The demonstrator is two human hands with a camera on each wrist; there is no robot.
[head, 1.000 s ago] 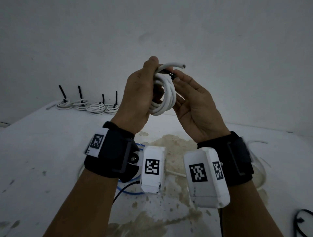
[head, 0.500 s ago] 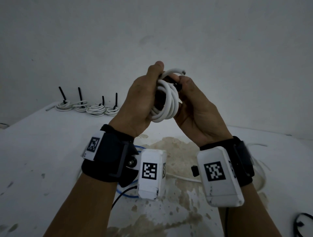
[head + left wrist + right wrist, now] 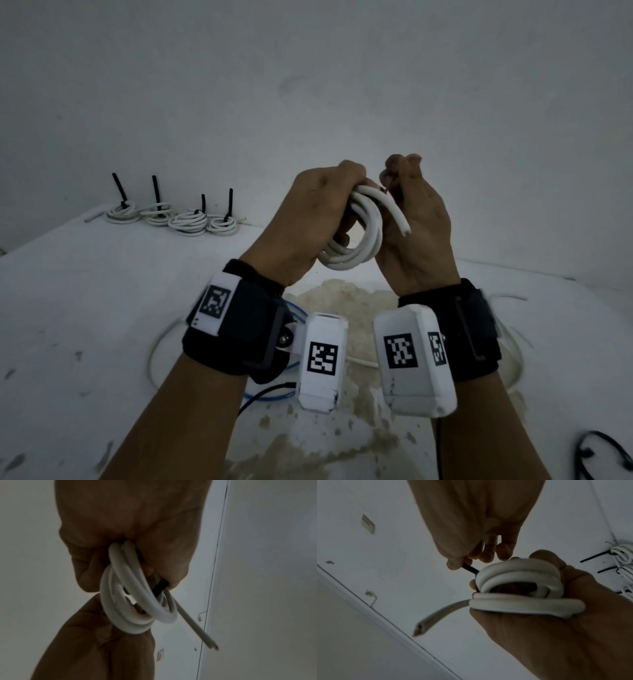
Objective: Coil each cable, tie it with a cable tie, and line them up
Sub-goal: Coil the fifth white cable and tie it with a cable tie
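My left hand [image 3: 325, 209] grips a coiled white cable [image 3: 359, 253] in the air above the table, fingers curled round its loops. The cable's cut end [image 3: 400, 222] sticks out down to the right. In the right wrist view, my right hand [image 3: 462, 563] pinches a black cable tie [image 3: 470, 568] at the coil's [image 3: 518, 574] edge. The left wrist view shows the tie [image 3: 159, 588] against the coil [image 3: 137, 608], under my left thumb. In the head view my right hand [image 3: 400, 174] hides the tie.
Several tied white coils [image 3: 171, 219] with black tie tails upright stand in a row at the table's back left, by the wall. A loose white cable [image 3: 157, 346], a blue cable [image 3: 274, 397] and a stained patch [image 3: 342, 298] lie under my wrists. A black cable [image 3: 603, 455] lies front right.
My right hand went from an open palm beside the coil to fingers curled and pinching at its top. The cable's free end swung from pointing up-right to down-right.
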